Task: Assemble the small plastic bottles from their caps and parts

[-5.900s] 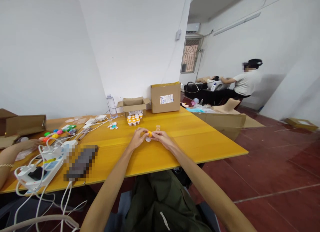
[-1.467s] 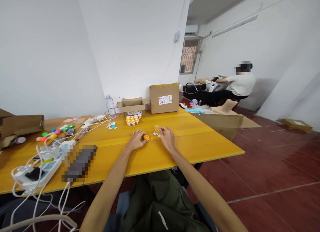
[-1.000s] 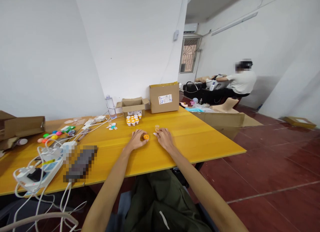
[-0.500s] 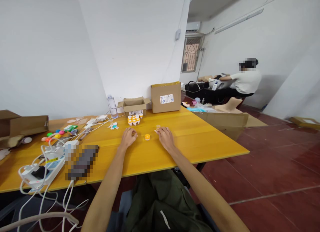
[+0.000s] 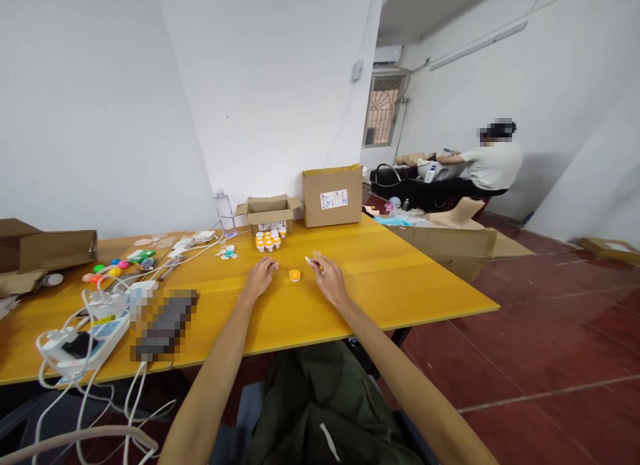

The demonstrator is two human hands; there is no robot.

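An orange and white round cap-like piece (image 5: 295, 275) lies on the yellow table between my hands. My right hand (image 5: 329, 279), to its right, pinches a small white piece (image 5: 307, 259) that sticks out past the fingertips. On the other side my left hand (image 5: 260, 278) has its fingertips drawn together; what they hold, if anything, is too small to name. Just beyond my right hand is a small clear disc (image 5: 317, 253). A cluster of small orange and white containers (image 5: 269, 241) stands farther back. Small white and teal pieces (image 5: 228, 253) are scattered to their left.
Behind the cluster stand an open carton (image 5: 270, 215) and a taped cardboard box (image 5: 333, 197). A clear bottle (image 5: 225, 213) is beside them. Power strips (image 5: 100, 335), cables and a pixelated dark object (image 5: 167, 325) occupy the left. A person (image 5: 495, 158) sits at the far right.
The white piece in my right fingers now points up and left, its tip more exposed. My left hand has shifted slightly to the right. The orange piece stays in place.
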